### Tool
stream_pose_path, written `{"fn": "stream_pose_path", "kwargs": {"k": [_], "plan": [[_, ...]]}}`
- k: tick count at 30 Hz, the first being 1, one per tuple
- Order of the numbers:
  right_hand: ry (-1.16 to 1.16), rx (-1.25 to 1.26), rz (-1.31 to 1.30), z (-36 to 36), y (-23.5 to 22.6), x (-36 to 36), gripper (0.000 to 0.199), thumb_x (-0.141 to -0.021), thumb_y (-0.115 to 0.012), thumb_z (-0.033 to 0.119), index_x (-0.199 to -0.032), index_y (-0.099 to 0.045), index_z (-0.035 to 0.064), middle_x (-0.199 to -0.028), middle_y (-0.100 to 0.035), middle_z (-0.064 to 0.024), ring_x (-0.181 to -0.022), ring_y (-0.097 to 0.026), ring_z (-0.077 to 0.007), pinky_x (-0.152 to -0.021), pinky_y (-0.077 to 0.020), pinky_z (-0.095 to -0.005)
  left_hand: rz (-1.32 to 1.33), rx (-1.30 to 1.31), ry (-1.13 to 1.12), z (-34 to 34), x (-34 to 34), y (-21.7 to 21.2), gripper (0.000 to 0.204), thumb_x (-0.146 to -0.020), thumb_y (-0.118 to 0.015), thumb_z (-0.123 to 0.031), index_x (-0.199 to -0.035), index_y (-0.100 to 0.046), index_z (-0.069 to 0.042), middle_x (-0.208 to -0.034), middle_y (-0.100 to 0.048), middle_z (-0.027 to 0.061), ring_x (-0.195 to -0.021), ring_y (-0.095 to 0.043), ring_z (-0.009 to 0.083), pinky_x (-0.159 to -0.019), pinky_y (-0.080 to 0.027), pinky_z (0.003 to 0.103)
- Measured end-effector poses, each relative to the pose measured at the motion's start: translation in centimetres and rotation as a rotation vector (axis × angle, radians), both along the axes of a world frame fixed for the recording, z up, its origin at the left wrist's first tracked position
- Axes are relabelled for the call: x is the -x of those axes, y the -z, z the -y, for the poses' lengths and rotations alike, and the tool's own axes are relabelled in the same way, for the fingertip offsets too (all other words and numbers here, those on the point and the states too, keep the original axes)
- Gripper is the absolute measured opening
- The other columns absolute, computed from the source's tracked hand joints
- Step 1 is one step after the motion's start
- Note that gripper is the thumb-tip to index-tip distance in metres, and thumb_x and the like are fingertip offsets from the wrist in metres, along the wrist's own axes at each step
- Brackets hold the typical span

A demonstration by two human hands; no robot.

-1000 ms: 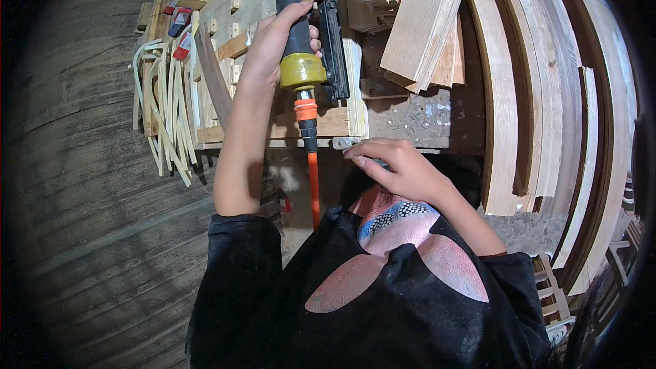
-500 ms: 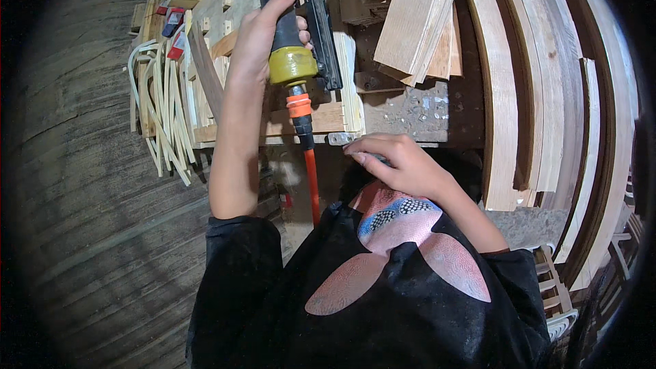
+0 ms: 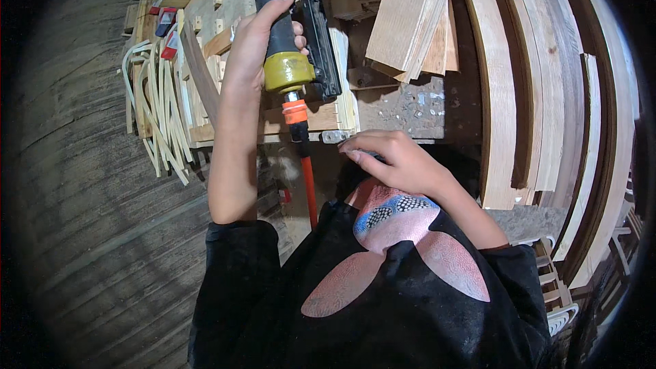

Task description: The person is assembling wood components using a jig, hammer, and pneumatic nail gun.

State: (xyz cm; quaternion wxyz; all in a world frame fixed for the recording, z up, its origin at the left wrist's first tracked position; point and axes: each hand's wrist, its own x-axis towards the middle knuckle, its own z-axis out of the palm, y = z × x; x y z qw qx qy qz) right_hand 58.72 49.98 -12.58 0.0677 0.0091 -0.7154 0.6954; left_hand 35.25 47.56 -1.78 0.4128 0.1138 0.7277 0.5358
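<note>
My left hand [image 3: 263, 39] is wrapped round the black grip of a yellow-green pneumatic nail gun [image 3: 287, 72]. Its black magazine [image 3: 321, 44] runs alongside the grip, and an orange coupling [image 3: 295, 111] joins its base to a red air hose [image 3: 309, 184]. By the bench's front edge, my right hand [image 3: 393, 155] is bent with thumb and fingertips close together. Whatever those fingers may hold is hidden. A small metallic piece [image 3: 335, 137] lies at the edge beside the fingertips. Beneath the gun are pale wooden strips [image 3: 347, 89], partly covered by it.
Flat boards [image 3: 410, 17] are stacked on the worktop [image 3: 403, 106], where small scraps lie scattered. Long curved wooden pieces [image 3: 502, 89] stand to the right. Thin pale strips [image 3: 160, 109] hang over the left side. A wooden floor [image 3: 89, 184] extends left.
The whole view has shifted slightly, carrying the bench and boards a little to the left. The nail gun sits marginally lower in the picture, still in my left hand. My right hand keeps its pose.
</note>
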Motion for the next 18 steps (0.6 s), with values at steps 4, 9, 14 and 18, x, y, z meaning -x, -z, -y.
{"fn": "stream_pose_path", "kwargs": {"k": [4,9,14,18], "plan": [[0.021,0.002,-0.04,0.0,0.2,-0.1,0.025,-0.09,-0.051,0.013,-0.105,-0.063,-0.0029,-0.101,-0.065,-0.019,-0.096,-0.063,-0.034,-0.089,-0.0483,-0.0396,-0.007,0.003,-0.003,0.0,-0.4,-0.2,0.028,-0.086,-0.066,-0.027,-0.096,-0.052,-0.005,-0.067,-0.059,0.009,-0.052,-0.059,0.0156,-0.049,-0.051,0.03],[0.031,0.006,-0.03,-0.1,0.5,0.0,0.026,-0.09,-0.051,0.014,-0.105,-0.063,-0.0037,-0.102,-0.065,-0.0187,-0.097,-0.062,-0.0341,-0.089,-0.048,-0.0395,0.011,-0.005,0.001,-0.1,-0.7,0.1,0.025,-0.088,-0.064,-0.026,-0.095,-0.053,-0.006,-0.067,-0.059,0.0086,-0.051,-0.058,0.0153,-0.048,-0.051,0.029],[0.075,0.004,-0.037,-0.1,0.3,0.3,0.025,-0.09,-0.051,0.014,-0.104,-0.063,-0.0031,-0.101,-0.066,-0.0187,-0.096,-0.062,-0.0339,-0.089,-0.0482,-0.0392,-0.076,0.013,-0.034,0.2,-1.3,-0.7,0.024,-0.089,-0.063,-0.026,-0.097,-0.052,-0.006,-0.068,-0.058,0.0082,-0.051,-0.056,0.0144,-0.047,-0.049,0.029],[0.218,0.044,-0.053,0.0,-0.2,0.7,0.021,-0.089,-0.053,0.014,-0.095,-0.065,-0.0031,-0.087,-0.065,-0.0177,-0.085,-0.062,-0.0322,-0.078,-0.0496,-0.038,-0.005,-0.029,-0.046,3.4,-1.3,-2.4,0.023,-0.09,-0.061,-0.027,-0.097,-0.052,-0.006,-0.067,-0.057,0.0068,-0.051,-0.054,0.0136,-0.047,-0.047,0.029]]}}
